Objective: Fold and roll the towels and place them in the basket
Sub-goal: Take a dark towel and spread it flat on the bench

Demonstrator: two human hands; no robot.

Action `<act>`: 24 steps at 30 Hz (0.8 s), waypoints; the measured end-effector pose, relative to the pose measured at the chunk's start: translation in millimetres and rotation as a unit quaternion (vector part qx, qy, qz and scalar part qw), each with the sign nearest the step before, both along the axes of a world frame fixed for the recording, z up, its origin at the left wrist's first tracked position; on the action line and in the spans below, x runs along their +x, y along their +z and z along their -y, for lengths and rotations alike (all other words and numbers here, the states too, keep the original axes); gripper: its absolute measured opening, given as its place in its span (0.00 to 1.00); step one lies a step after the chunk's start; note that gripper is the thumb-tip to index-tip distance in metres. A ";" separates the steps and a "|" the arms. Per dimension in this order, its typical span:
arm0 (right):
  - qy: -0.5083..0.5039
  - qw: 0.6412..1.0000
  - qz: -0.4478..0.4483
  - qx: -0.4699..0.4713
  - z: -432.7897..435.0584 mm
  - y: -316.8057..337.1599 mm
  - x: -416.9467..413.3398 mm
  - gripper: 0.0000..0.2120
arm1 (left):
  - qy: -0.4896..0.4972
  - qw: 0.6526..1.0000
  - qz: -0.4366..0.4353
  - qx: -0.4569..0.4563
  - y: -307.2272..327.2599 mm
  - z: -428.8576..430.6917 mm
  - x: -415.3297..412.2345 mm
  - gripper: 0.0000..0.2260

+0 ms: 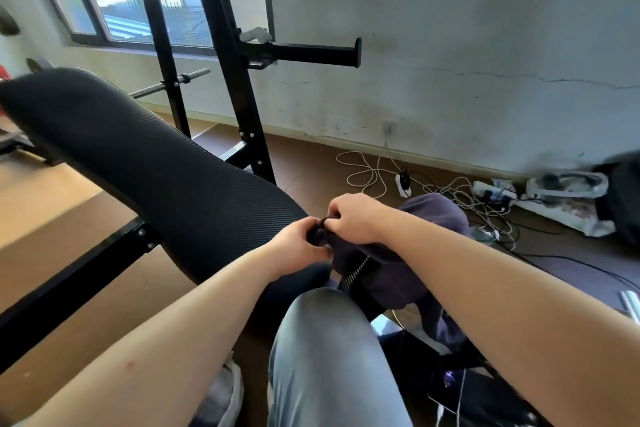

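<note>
At near end of bench pad [138,156], pinching bunched edge of dark towel [433,215] with left hand [298,246] and right hand [353,218], both curled, close together, above knee [322,322].

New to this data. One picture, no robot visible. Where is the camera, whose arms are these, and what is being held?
There is no machine here. One wide-angle camera sits on a person's head and looks forward and down, so the two bare arms coming in from the bottom are the wearer's own. The left hand and right hand meet in the middle, and both pinch one edge of a dark towel. The rest of it hangs down to the right of the knee, the grey-blue shape below. The long black padded thing is a weight bench, with its metal rack behind. On the floor by the wall lie tangled cables and a power strip. No basket shows in this picture.
</note>
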State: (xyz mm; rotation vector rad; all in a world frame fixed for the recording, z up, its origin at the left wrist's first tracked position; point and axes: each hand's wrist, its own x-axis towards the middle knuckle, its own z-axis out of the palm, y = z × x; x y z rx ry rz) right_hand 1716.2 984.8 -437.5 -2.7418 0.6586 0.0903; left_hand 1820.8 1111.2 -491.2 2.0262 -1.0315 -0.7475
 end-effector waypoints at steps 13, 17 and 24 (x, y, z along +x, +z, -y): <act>0.121 0.961 0.209 0.136 -36.6 23.3 69.5 0.21 | 0.224 0.947 -0.098 -0.210 37.4 -47.8 69.4 0.05; 0.171 0.950 0.255 0.066 -47.2 24.0 95.4 0.25 | 0.263 0.924 -0.110 -0.254 43.3 -64.2 86.8 0.02; 0.148 0.916 0.353 0.116 -70.9 34.3 140.2 0.14 | 0.279 0.883 -0.187 -0.326 61.6 -90.1 119.9 0.12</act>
